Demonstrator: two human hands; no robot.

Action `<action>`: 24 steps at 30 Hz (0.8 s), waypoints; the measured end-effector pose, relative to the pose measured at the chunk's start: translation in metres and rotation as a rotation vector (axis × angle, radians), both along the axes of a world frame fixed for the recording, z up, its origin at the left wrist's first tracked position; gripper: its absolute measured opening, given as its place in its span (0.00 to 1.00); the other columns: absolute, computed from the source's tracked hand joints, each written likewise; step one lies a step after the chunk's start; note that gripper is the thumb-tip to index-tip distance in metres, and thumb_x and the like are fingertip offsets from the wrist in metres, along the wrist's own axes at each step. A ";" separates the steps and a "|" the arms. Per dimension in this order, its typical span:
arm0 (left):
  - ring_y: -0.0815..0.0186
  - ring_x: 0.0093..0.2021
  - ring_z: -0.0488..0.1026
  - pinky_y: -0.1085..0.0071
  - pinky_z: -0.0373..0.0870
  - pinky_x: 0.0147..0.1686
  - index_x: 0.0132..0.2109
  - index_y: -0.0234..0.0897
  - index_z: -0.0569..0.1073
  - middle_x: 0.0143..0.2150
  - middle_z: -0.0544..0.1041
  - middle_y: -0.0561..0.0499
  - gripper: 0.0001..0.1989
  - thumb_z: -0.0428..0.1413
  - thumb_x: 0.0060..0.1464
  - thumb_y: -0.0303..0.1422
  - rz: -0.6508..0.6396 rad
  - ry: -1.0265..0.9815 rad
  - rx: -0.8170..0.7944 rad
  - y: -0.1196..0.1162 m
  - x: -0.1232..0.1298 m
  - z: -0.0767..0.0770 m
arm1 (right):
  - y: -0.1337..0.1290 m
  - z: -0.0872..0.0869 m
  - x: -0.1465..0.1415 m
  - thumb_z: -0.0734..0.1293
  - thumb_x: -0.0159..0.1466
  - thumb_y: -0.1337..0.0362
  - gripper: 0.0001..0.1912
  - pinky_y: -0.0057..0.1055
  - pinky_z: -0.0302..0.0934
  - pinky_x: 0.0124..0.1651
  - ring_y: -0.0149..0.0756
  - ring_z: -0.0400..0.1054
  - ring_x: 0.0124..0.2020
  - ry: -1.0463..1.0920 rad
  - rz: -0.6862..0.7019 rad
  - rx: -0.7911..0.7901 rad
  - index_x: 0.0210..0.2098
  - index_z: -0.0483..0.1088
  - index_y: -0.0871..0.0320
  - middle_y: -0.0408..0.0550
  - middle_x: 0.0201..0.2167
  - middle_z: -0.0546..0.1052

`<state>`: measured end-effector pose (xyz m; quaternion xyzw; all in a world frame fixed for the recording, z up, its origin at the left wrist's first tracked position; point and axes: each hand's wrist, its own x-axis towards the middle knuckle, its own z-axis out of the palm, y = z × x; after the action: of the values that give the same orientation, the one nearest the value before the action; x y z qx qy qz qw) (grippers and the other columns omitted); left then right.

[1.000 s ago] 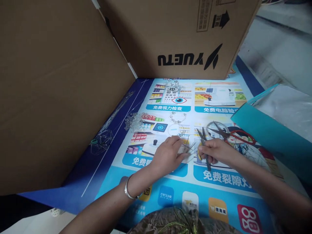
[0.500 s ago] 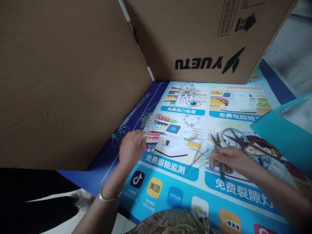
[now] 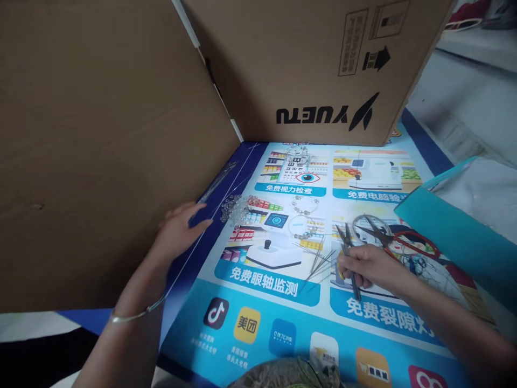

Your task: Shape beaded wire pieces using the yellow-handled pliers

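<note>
My left hand [image 3: 181,230] is at the left edge of the printed sheet, beside the cardboard, with thumb and fingers apart and nothing visible between them. To its right lies a pile of clear beads [image 3: 238,209]. My right hand [image 3: 357,265] is closed around pliers [image 3: 350,253], whose jaws point up and away. Just beyond the pliers are a coil of wire [image 3: 369,226] and red-handled scissors [image 3: 416,243]. Thin metal pieces [image 3: 319,261] lie left of the pliers, and two beaded loops [image 3: 302,226] rest behind them.
Large cardboard panels [image 3: 323,64] stand at the left and back. More clear beads [image 3: 298,155] sit near the back panel. A teal box [image 3: 456,226] holding clear plastic is at the right. Tangled wire [image 3: 420,267] lies beside my right forearm.
My left hand has moved left, away from the front of the bead pile, and its fingers have opened. My right hand still holds the pliers. The camera view has shifted slightly.
</note>
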<state>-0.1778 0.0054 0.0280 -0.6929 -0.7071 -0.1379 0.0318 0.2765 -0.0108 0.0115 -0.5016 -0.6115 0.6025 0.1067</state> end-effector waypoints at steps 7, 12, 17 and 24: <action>0.52 0.56 0.56 0.56 0.57 0.51 0.59 0.43 0.57 0.60 0.58 0.45 0.31 0.56 0.48 0.33 -0.379 0.086 0.100 0.177 0.168 0.017 | -0.002 -0.003 -0.004 0.59 0.59 0.48 0.21 0.21 0.56 0.18 0.26 0.63 0.16 -0.060 -0.027 0.018 0.26 0.68 0.61 0.45 0.20 0.72; 0.51 0.57 0.52 0.53 0.54 0.49 0.59 0.44 0.55 0.63 0.50 0.42 0.31 0.53 0.49 0.24 -0.351 0.247 0.027 0.252 0.236 0.002 | -0.004 -0.011 -0.003 0.57 0.60 0.48 0.22 0.20 0.53 0.17 0.27 0.64 0.16 -0.120 -0.030 0.073 0.26 0.68 0.60 0.44 0.18 0.72; 0.54 0.51 0.58 0.56 0.56 0.47 0.50 0.34 0.67 0.50 0.66 0.39 0.18 0.50 0.50 0.22 -0.364 0.287 -0.023 0.263 0.241 -0.005 | -0.005 -0.011 -0.004 0.56 0.61 0.50 0.21 0.21 0.50 0.17 0.28 0.64 0.17 -0.148 -0.010 0.163 0.24 0.68 0.59 0.43 0.16 0.71; 0.53 0.48 0.62 0.60 0.61 0.44 0.49 0.35 0.68 0.46 0.68 0.41 0.18 0.52 0.48 0.25 -0.324 0.288 -0.006 0.189 0.154 0.034 | -0.005 -0.011 -0.003 0.56 0.61 0.51 0.20 0.21 0.49 0.18 0.28 0.64 0.17 -0.175 0.020 0.204 0.24 0.67 0.59 0.42 0.16 0.70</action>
<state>-0.0242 0.1940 0.0617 -0.8100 -0.5751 -0.0385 0.1078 0.2736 -0.0156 0.0004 -0.5328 -0.6815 0.4923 0.0972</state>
